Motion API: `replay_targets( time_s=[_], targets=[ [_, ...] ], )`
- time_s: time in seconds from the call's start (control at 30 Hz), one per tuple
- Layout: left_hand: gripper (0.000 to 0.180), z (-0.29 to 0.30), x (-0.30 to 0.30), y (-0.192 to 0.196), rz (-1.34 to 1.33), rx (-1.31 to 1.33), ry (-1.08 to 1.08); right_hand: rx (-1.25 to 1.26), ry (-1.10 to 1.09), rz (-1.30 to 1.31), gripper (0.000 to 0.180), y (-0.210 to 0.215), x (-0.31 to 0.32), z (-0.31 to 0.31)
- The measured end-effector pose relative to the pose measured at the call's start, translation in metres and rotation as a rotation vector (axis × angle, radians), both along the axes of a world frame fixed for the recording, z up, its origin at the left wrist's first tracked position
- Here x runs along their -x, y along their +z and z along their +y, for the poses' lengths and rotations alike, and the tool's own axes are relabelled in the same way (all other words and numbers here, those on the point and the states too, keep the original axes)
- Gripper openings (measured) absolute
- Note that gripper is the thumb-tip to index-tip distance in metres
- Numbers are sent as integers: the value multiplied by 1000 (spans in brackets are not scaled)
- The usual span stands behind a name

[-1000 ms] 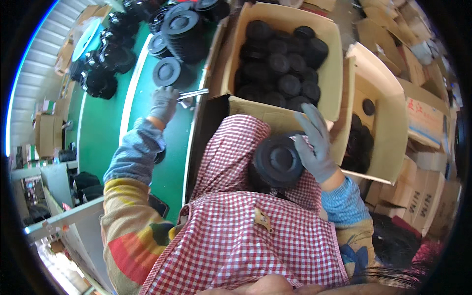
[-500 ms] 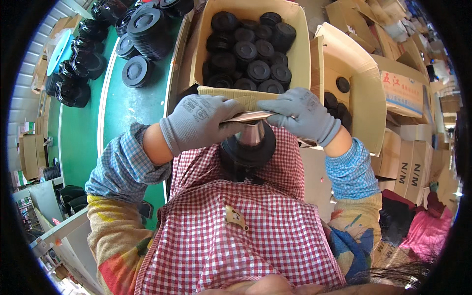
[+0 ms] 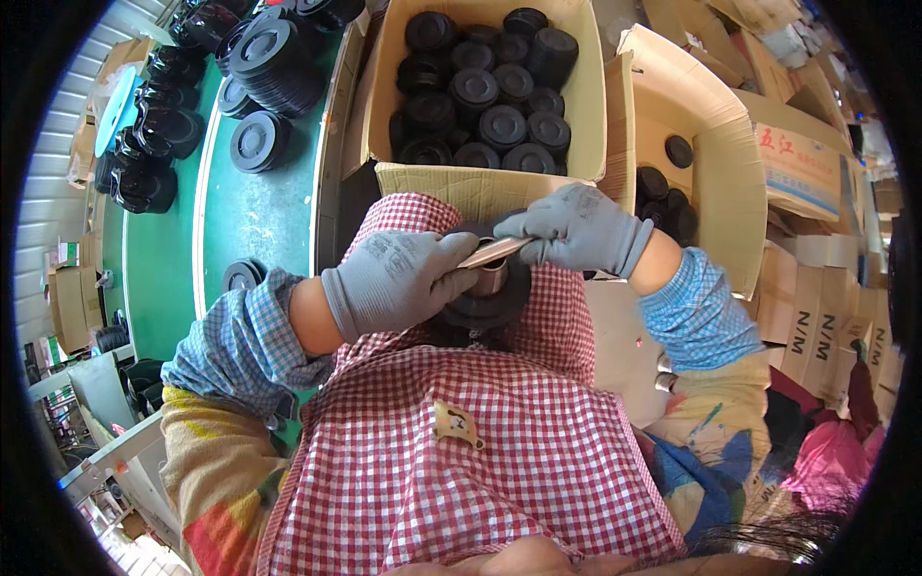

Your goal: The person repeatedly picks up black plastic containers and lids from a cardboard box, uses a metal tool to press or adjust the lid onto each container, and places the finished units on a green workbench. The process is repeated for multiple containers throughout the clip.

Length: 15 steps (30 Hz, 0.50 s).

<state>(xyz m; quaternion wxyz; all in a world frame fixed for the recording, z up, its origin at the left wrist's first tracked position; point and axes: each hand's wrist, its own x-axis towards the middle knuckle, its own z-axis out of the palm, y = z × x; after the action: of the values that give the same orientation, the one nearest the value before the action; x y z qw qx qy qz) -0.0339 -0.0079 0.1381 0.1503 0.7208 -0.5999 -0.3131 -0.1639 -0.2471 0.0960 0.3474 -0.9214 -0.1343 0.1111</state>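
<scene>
Compared with half a second ago, have brought the metal bar (image 3: pixel 491 252) from nearly level to a clear slant, lower at the left hand (image 3: pixel 396 285) and higher at the right hand (image 3: pixel 579 230). Have also brought the left hand closer to the body, with little change at the right. A full second ago, had both apart, the left out over the green surface (image 3: pixel 252 209) and the right spread open; now have them close together. Can also see again, just left of the left sleeve, a low black disc (image 3: pixel 242 275), hidden half a second ago.

Have the bar directly between the two hands, across the top of a metal cylinder (image 3: pixel 493 279); cannot tell whether joined to it. Below both hands, just above the checked apron (image 3: pixel 379 432), can see a larger black disc (image 3: pixel 485 312) under the cylinder.

Grasping the bar's left end in the left hand, curled closed with thumb above and fingers beneath. Gripping the other end in the right hand, likewise closed, with thumb and bent fingertips together on the metal.

Beyond the hands, can see a cardboard box (image 3: pixel 480 179) of black discs; past the right hand, a second carton (image 3: pixel 727 125).
</scene>
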Motion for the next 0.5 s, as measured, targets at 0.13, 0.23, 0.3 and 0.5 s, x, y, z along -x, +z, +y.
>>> replay_targets(
  time_s=[0.13,0.23,0.3,0.5],
  targets=[
    [27,-8,-34,-22,80,208,-115,-112,41,113,40,14,3,3],
    [26,-16,-60,-52,228,206,10,-190,-5,84,63,6,9,7],
    [27,-23,-64,-63,205,323,21,-207,-24,-4,78,-11,10,8],
    [35,-79,-81,-67,177,-101,32,-175,-1,-228,101,8,20,75]
  ],
)
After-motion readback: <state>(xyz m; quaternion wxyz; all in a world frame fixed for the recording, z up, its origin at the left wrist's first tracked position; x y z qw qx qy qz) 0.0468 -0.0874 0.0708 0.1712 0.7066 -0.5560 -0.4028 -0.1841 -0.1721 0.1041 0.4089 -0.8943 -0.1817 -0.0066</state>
